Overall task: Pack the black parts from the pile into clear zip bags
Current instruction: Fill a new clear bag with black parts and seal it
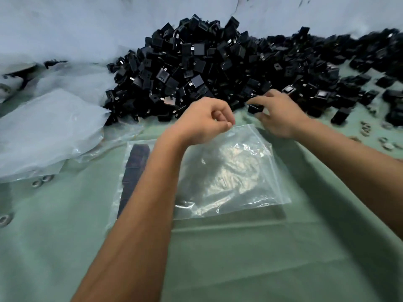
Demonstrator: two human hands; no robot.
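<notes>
Beside the pile (218, 68) on the green worktop (239, 258) lie loose plastic sheets (48, 131); left hand (202, 123) pinches the clear zip bag (229, 171), mouth toward the pile; right hand (277, 114) grips one black part (255, 109)

The setting was a small factory packing bench: a green work surface (239, 258) carried a large heap of identical black parts (196, 68), loose plastic sheeting (43, 131), and scattered metal washers (40, 182).
</notes>
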